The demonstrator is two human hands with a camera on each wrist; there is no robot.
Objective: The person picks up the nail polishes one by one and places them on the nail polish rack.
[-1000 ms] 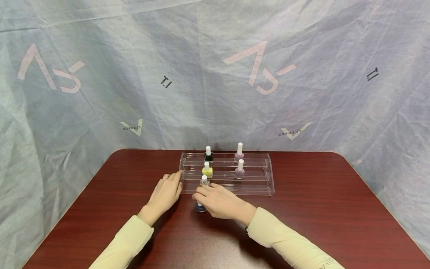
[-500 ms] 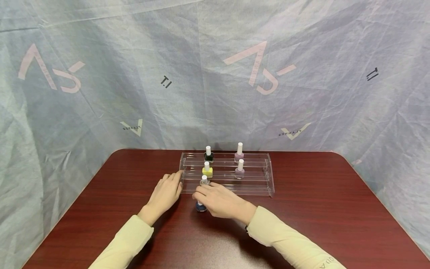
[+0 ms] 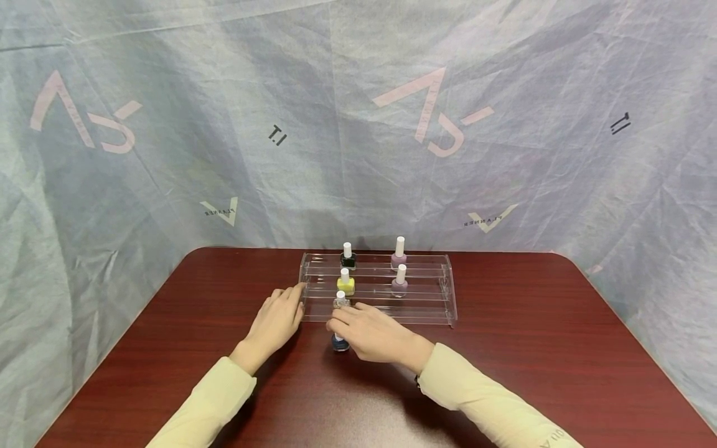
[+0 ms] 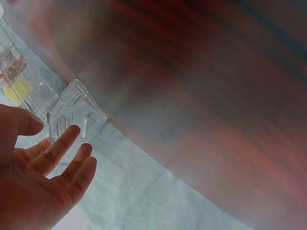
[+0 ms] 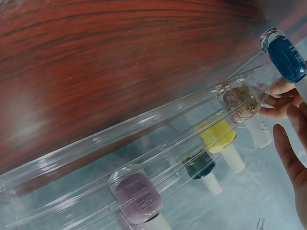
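My right hand (image 3: 370,333) pinches a dark blue nail polish bottle (image 3: 340,343) by its white cap, just in front of the clear tiered rack (image 3: 366,314). In the right wrist view the blue bottle (image 5: 286,57) shows its glass base, with the cap cut off at the frame edge. My left hand (image 3: 274,320) touches the rack's left end with its fingertips. The left wrist view shows that hand's fingers (image 4: 60,146) spread loosely against the clear end panel (image 4: 76,110). Closest to the blue bottle, a glitter polish bottle (image 5: 241,104) stands on the lowest tier, partly hidden by my right hand in the head view.
Behind the glitter bottle on the rack are a yellow bottle (image 3: 346,285) and a dark green one (image 3: 348,260). Two lilac bottles, one in front (image 3: 399,286) and one behind (image 3: 399,257), stand further right. A grey cloth (image 3: 358,124) hangs behind the red-brown table (image 3: 532,323).
My right hand has shifted slightly to the right with the blue nail polish bottle. The left hand and the rack look unmoved.
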